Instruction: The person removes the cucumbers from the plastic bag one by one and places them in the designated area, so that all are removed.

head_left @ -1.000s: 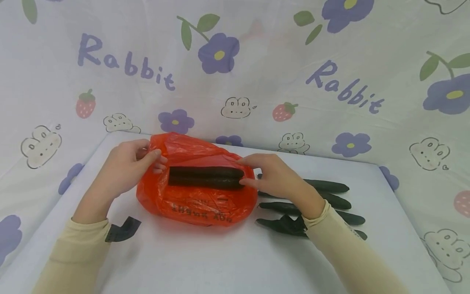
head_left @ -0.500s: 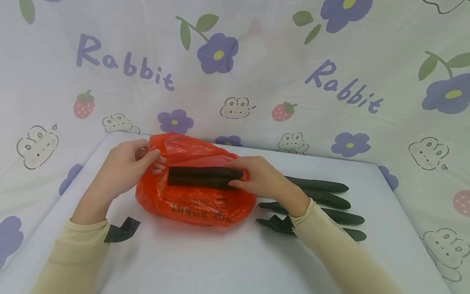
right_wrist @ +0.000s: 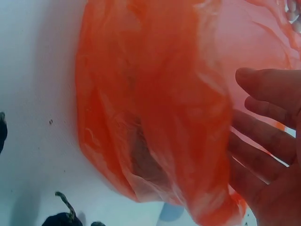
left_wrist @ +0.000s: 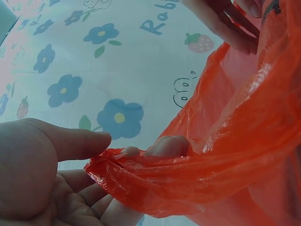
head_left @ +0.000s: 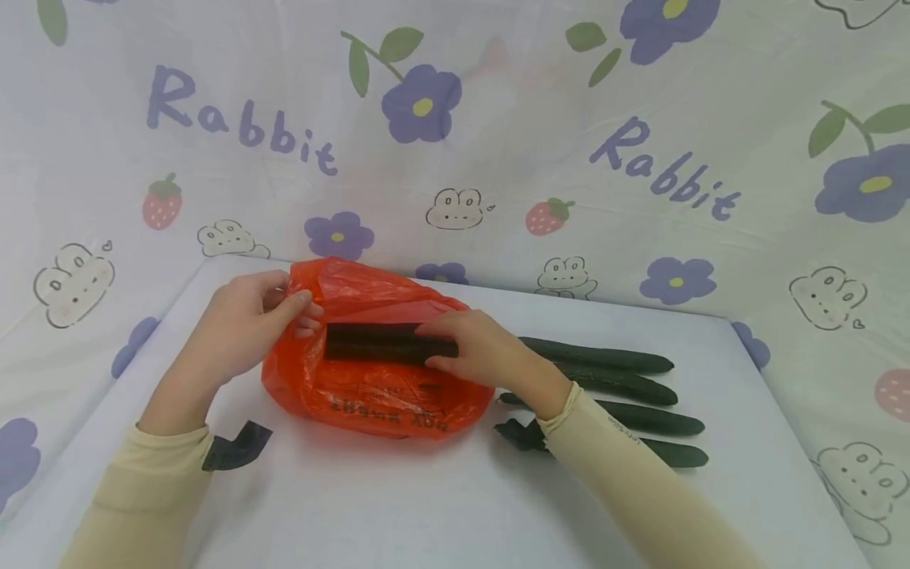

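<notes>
A red plastic bag (head_left: pixel 398 411) with dark printing lies on the white table, its mouth facing the person. My left hand (head_left: pixel 249 316) pinches the bag's rim at the left; the left wrist view shows the thumb and fingers on the gathered red edge (left_wrist: pixel 136 181). Two dark cucumbers (head_left: pixel 377 344) lie side by side inside the mouth. Over their right end is my right hand (head_left: pixel 476 348), thumb and fingers apart. In the right wrist view the right hand (right_wrist: pixel 273 141) has its fingers spread and fairly straight at the bag's opening, the fingertips partly behind the red film.
Several long green cucumbers (head_left: pixel 626 383) lie in a row on the table (head_left: pixel 398 506) right of the bag, partly under the right forearm. A dark strip (head_left: pixel 238 445) shows beside the left wrist. A printed white curtain (head_left: pixel 498 142) stands behind the table.
My right hand has moved left from the bag's right rim to over the cucumbers' right end, covering more of them. The left hand and the bag have hardly moved.
</notes>
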The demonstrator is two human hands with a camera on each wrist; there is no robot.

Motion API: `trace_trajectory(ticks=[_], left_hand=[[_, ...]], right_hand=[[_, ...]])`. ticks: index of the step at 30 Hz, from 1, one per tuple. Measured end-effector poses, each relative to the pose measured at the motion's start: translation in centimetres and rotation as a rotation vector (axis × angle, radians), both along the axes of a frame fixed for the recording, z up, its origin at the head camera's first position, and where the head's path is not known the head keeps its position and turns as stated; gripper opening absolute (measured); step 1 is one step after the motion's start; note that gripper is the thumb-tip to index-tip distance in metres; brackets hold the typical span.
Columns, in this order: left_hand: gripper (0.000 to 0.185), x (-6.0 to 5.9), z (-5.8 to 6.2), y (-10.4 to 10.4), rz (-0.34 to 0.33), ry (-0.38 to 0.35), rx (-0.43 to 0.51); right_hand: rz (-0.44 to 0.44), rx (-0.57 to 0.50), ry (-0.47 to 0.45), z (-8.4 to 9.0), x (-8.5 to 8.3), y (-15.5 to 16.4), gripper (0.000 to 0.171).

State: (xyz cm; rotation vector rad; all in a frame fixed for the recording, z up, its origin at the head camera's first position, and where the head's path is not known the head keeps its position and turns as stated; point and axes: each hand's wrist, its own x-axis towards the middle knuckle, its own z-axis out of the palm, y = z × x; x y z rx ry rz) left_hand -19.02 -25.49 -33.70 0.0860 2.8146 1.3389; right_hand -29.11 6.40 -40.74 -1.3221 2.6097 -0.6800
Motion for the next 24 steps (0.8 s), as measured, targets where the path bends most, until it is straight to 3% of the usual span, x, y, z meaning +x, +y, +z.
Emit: trace_trajectory(ticks=[10, 24], left_hand=[[0.032, 0.1, 0.0, 0.0, 0.001, 0.001, 0.012], [0.032, 0.0, 0.0, 0.2, -0.001, -0.001, 0.014]], right_hand=[[-0.026, 0.028, -0.035, -1.1, -0.2, -0.6, 0.046], [-0.076, 0.128, 0.008, -1.9, -0.4, -0.9, 0.044]])
